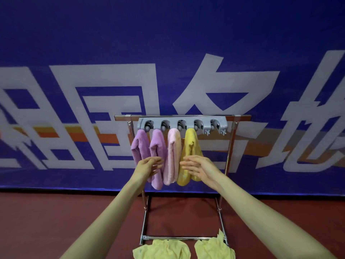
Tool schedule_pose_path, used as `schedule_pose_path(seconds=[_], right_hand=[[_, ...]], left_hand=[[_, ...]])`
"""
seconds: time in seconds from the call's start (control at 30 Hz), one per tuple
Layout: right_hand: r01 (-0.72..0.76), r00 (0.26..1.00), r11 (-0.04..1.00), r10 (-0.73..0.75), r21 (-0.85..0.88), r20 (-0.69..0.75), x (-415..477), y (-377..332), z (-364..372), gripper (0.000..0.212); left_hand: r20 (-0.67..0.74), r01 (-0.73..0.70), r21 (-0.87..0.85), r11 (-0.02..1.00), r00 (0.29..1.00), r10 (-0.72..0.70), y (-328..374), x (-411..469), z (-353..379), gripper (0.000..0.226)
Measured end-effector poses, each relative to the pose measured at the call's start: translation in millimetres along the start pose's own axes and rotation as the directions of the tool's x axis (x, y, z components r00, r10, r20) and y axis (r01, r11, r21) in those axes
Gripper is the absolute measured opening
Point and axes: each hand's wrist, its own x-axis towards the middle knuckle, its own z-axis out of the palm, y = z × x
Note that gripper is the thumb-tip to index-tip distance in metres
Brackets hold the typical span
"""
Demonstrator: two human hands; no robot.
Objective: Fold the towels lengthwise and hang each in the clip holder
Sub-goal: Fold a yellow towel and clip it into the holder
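While four folded towels hang side by side from a grey clip holder, two bare hands reach toward them with fingers spread, gripping nothing. From left to right hang two purple towels, a pink towel and a yellow towel, each pinched in its own clip; the fifth clip at the right end holds nothing. The left hand overlaps the lower part of the purple pair, and the right hand overlaps the yellow one; contact cannot be told. The holder sits on the top bar of a metal rack standing on a red floor. Two crumpled pale yellow cloths lie at the rack's base. A blue banner with large white characters fills the background.
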Motion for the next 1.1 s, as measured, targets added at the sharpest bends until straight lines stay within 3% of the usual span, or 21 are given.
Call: schedule_pose_path(seconds=[0.47, 0.7, 1.1], right_hand=[[0.031, 0.995, 0.996, -0.023, 0.085, -0.092, -35, 19, 59, 0.023], [0.000, 0.996, 0.999, 0.003, 0.037, -0.094, -24, 27, 52, 0.019], [-0.161, 0.980, 0.987, 0.158, -0.016, -0.118, 41, 160, -2, 0.020]], left_hand=[[0.144, 0.022, 0.038, 0.999, 0.989, -0.027, -3, -29, -57, 0.031], [0.128, 0.056, 0.012, 0.998, 0.990, -0.057, -19, -19, -55, 0.033], [0.026, 0.238, 0.020, 0.971, 0.971, -0.238, -180, 29, -31, 0.030]])
